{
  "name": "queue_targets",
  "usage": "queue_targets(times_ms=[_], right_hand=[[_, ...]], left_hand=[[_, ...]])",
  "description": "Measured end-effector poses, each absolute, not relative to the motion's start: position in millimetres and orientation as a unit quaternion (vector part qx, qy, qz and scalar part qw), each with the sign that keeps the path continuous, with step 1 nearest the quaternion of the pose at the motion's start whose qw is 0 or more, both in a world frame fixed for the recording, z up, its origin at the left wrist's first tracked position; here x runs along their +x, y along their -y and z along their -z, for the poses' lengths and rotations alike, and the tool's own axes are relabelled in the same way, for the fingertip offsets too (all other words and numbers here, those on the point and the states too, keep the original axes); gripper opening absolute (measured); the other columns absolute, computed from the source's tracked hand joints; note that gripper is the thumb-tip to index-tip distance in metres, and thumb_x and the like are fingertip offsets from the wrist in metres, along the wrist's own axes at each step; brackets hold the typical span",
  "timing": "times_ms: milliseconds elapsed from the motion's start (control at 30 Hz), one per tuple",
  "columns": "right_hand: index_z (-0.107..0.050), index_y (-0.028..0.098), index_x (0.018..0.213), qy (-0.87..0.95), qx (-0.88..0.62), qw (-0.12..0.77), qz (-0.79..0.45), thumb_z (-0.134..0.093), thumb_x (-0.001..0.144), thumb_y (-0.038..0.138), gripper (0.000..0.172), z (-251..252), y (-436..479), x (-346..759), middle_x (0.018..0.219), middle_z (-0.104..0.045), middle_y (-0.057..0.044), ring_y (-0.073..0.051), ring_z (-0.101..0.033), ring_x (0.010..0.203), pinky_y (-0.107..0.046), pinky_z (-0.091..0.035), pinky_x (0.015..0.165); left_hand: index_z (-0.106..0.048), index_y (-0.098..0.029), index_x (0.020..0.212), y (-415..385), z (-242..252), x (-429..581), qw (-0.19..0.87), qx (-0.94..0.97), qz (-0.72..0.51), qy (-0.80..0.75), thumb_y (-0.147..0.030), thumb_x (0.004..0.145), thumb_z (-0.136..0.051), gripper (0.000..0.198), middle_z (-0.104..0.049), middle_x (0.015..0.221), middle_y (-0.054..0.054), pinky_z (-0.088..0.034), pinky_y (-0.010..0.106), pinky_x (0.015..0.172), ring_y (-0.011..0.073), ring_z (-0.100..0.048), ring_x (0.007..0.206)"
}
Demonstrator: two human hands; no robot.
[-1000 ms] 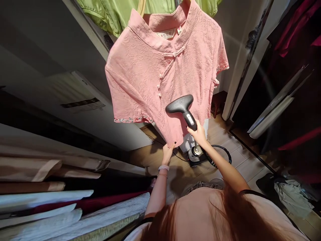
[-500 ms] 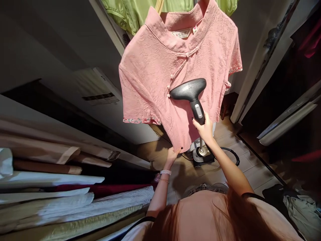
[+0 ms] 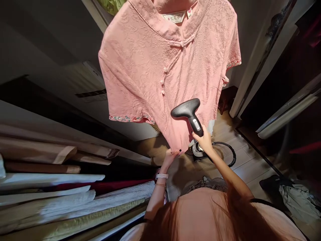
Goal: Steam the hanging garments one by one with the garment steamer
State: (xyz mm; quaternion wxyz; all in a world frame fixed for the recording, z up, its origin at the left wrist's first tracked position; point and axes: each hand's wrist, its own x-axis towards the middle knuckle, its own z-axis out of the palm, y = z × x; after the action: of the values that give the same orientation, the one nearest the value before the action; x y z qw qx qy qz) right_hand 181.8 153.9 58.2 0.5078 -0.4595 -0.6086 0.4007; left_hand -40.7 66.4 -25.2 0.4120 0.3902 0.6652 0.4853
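Pink blouse (image 3: 132,63): upright in front of you, its hem gathered at your left hand (image 3: 172,156).
Left grip: your fingers pinch the hem.
Right hand (image 3: 204,139): your fingers wrap the handle of the black steamer head (image 3: 185,109), before the lower front; whether it touches cloth, I cannot tell.
Black hose (image 3: 232,155): curved on the floor (image 3: 240,169).

Inside the neck of the pink shirt (image 3: 140,60) is a white label (image 3: 174,17). It has a red dot (image 3: 168,19) on the left, then a row of dark Chinese signs (image 3: 175,18). The middle one looks like 花. The ones next to it are too small to read for sure. Just to the right, a little white tag (image 3: 189,12) has a pinkish-red mark, too blurry to make out.
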Motion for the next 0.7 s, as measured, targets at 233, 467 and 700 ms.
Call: queue_targets(times_ms=[233,467,700], right_hand=[[-0.059,0.021,0.128,0.6,-0.494,0.455,-0.434,-0.066,0.078,0.05,0.059,-21.6,-130.6,179.0,0.093,-0.07,-0.004,-0.023,-0.062,0.082,-0.035,-0.049,0.076],[-0.064,0.02,0.12,0.621,-0.524,0.419,-0.405,-0.063,0.075,0.051,0.054,2.0,-105.7,196.5,0.094,-0.071,-0.005,-0.025,-0.064,0.084,-0.036,-0.049,0.077],[-0.062,0.019,0.123,0.608,-0.515,0.501,-0.337,-0.068,0.077,0.049,0.054,-62.6,-123.4,234.6,0.1,-0.07,-0.006,-0.025,-0.063,0.088,-0.036,-0.051,0.079]], left_hand=[[-0.065,-0.014,0.064,-64.9,27.7,-51.9,0.394,0.393,-0.488,-0.672,-0.046,0.057,-0.082,0.037,-0.065,0.066,0.004,-0.044,0.029,0.065,0.0159,-0.055,0.064],[-0.052,-0.019,0.058,-70.3,23.5,-71.1,0.295,0.381,-0.541,-0.689,-0.051,0.062,-0.08,0.042,-0.051,0.058,-0.002,-0.038,0.025,0.056,0.0129,-0.047,0.059],[-0.06,-0.018,0.084,-92.4,-0.5,-53.0,0.219,0.399,-0.579,-0.676,-0.049,0.066,-0.085,0.043,-0.065,0.081,0.003,-0.051,0.028,0.073,0.02,-0.063,0.082]])
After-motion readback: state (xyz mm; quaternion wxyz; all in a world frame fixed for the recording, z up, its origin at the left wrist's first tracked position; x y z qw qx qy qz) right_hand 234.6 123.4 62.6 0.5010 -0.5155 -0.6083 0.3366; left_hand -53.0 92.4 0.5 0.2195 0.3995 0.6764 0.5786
